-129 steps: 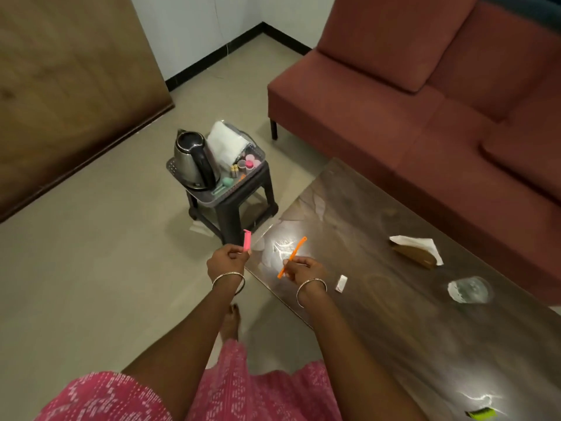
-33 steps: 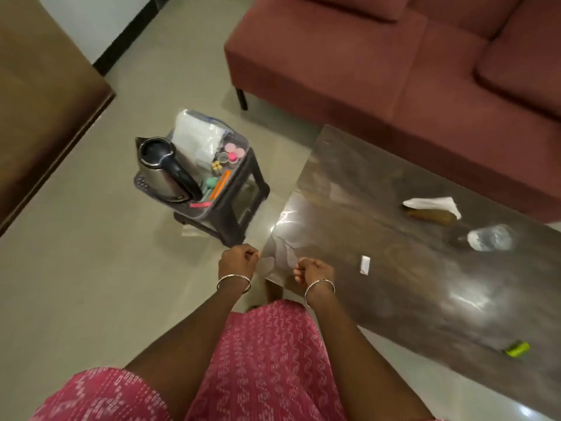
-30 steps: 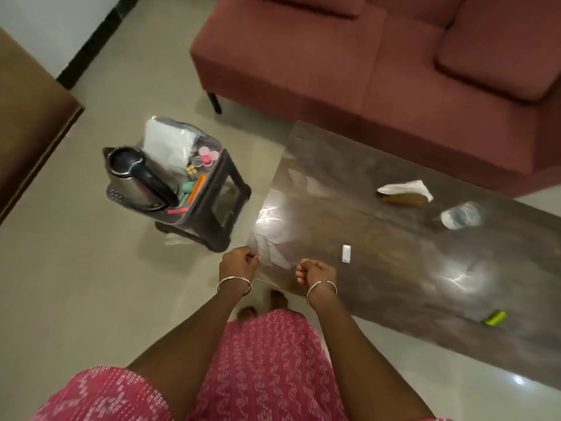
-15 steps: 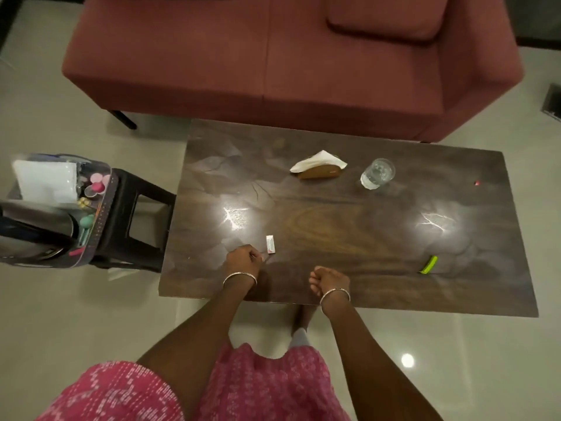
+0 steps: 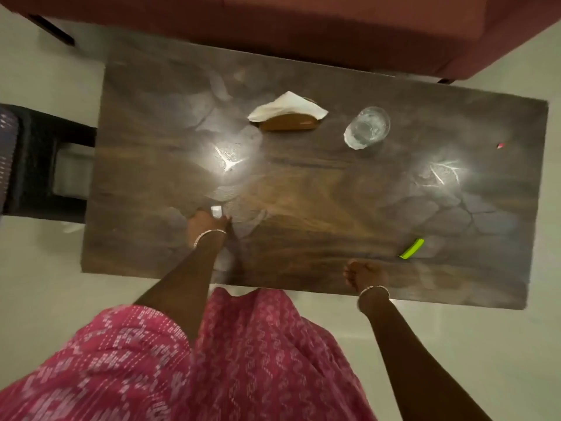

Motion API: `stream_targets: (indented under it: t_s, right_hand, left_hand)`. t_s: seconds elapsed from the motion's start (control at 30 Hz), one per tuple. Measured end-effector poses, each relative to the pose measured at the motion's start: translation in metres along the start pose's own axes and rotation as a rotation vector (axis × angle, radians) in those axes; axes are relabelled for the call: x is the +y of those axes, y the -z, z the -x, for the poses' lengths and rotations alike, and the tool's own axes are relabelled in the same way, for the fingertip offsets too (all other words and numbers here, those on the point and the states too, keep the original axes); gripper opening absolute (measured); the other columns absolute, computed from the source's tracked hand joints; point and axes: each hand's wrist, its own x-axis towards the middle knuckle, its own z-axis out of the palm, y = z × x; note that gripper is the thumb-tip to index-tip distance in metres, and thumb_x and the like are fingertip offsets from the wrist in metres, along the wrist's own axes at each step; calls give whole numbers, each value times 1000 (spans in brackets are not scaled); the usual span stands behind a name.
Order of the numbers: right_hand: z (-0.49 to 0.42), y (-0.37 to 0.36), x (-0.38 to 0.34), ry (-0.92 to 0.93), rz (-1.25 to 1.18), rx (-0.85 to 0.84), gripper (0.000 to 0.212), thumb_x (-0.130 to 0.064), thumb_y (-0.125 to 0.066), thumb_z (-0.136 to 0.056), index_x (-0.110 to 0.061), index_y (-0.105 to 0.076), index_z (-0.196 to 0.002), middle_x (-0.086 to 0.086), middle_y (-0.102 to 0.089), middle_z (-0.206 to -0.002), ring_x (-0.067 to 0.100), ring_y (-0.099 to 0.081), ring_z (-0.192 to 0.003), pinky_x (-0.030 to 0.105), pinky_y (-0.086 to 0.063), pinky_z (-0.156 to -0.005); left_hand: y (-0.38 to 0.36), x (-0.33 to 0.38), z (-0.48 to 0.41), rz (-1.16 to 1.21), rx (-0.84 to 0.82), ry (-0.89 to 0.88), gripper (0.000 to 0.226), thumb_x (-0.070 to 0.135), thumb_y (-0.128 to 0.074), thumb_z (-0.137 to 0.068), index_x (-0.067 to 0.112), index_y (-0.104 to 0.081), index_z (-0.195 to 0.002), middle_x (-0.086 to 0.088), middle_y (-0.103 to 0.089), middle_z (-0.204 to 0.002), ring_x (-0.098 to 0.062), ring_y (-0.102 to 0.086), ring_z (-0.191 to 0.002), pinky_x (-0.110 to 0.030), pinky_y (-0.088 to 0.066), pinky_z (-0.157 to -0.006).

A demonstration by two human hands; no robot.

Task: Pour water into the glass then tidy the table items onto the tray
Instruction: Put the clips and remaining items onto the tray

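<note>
White piece [image 5: 216,211] lies on the counter [image 5: 303,208], touching my left hand [image 5: 206,224]; blur hides whether that grip has closed. I should pinch its edges and lift straight. Right hand [image 5: 364,273]: curled, empty.

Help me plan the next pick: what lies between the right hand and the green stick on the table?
Nothing: in the head view only bare tabletop separates the right hand from the green stick, which lies apart from it.
</note>
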Motion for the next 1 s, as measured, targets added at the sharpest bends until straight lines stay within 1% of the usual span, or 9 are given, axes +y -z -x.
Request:
stream_targets:
  t_s: [0.17,0.23,0.33,0.43,0.53,0.63,0.77,0.87,1.0]
  right_hand:
    - [-27,28,-15,13,74,20,23,5,-52,-92,-3,-62,-73,14,-55,-66,8,-52,-36,15,-41,-37]
    - [-40,49,-29,12,175,97,21,-1,-56,-90,-8,-63,-71,14,-60,-71,19,-61,-55,26,-53,-55]
    - [-57,76,-49,58,373,247,10,-8,-63,-86,-3,-72,-88,23,-68,-86,34,-67,-86,34,-47,-74]
    - [-75,89,-66,98,461,337,32,-15,-71,-85,5,-63,-109,23,-67,-104,39,-64,-105,39,-48,-83]
    - [-96,98,-73,40,548,389,55,-26,-73,-87,5,-49,-126,24,-57,-129,38,-56,-121,40,-44,-93]
    - [-117,104,-68,-21,491,334,55,-30,-70,-90,5,-51,-128,23,-59,-128,36,-60,-116,36,-43,-84]
    - [-130,109,-69,-16,515,334,39,-26,-73,-88,5,-65,-109,23,-68,-105,34,-67,-99,33,-41,-72]
    - [-124,104,-65,-6,410,265,25,-19,-74,-86,3,-67,-95,17,-60,-84,24,-58,-81,42,-49,-75]
    - [-98,83,-60,-12,324,206,32,-23,-74,-85,4,-66,-101,22,-67,-95,33,-67,-90,46,-53,-85]
  left_hand:
    - [-14,6,-7,-109,16,64,41,37,-71,-82,5,-70,-108,-22,-69,-112,-39,-65,-105,-45,-53,-85]
    - [-16,8,-2,-68,32,68,39,35,-73,-78,4,-72,-101,-24,-70,-105,-40,-67,-99,-46,-55,-82]
    - [-20,17,10,20,19,-22,26,33,-70,-76,8,-72,-83,-23,-71,-92,-40,-67,-90,-44,-55,-78]
    - [-37,33,27,142,-68,-70,22,33,-76,-71,22,-58,-64,-2,-69,-66,-29,-67,-77,-35,-52,-75]
    - [-63,47,44,281,-133,-132,28,32,-81,-64,26,-54,-67,11,-62,-57,-21,-66,-67,-36,-52,-71]
    - [-92,51,56,334,-178,-201,26,28,-83,-66,26,-57,-70,11,-66,-57,-8,-65,-60,-33,-52,-64]
    - [-109,53,68,331,-202,-227,28,19,-83,-70,26,-56,-69,23,-66,-60,4,-62,-52,-26,-47,-58]
    - [-105,52,71,288,-204,-223,25,18,-81,-70,24,-57,-70,11,-66,-59,-6,-65,-58,-36,-53,-64]
    - [-83,48,73,263,-204,-217,24,21,-79,-69,22,-56,-70,-2,-68,-70,-29,-68,-72,-46,-56,-76]
